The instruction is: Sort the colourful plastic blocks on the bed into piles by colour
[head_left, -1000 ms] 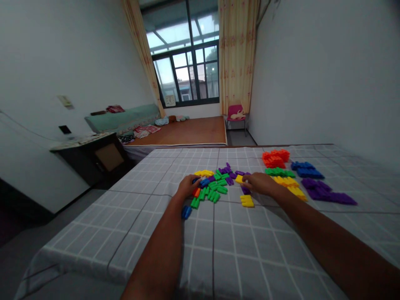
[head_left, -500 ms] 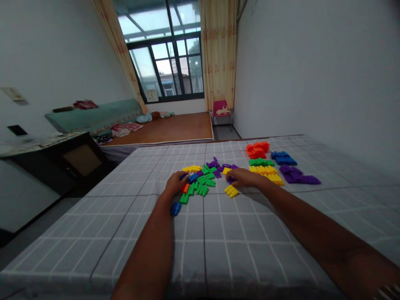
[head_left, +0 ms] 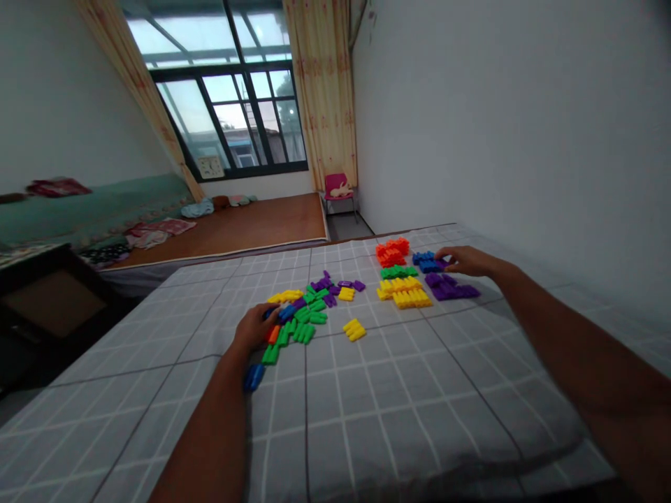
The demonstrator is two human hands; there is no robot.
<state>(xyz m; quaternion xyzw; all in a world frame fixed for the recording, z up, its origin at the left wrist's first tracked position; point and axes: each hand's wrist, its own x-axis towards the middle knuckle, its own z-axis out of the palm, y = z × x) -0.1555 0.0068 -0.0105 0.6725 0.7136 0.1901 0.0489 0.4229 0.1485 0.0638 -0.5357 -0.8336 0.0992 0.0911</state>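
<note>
My right hand [head_left: 466,260] is closed on a purple toy building block [head_left: 444,263], held at the fingertips just above a purple stack [head_left: 448,287] and beside a blue stack [head_left: 427,260]. My left hand [head_left: 255,327] rests at the left side of a mixed pile, its fingers curled on a dark blue block [head_left: 269,312]; part of that block is hidden. Green blocks [head_left: 304,332], an orange block [head_left: 273,334], yellow blocks [head_left: 285,297] and purple blocks [head_left: 321,284] lie loose around it. Another blue block [head_left: 254,377] lies by my left wrist.
Orange [head_left: 392,252], green [head_left: 399,272] and yellow stacks [head_left: 412,298] stand left of the purple and blue ones. Two yellow pieces, one nearer [head_left: 354,330] and one farther [head_left: 346,294], lie mid-table on the checked cloth [head_left: 388,405]. A wall [head_left: 514,140] rises at the right.
My right hand has moved right, from the loose blocks to the purple and blue stacks, carrying a purple block. My left hand stays at the pile. The view has turned right.
</note>
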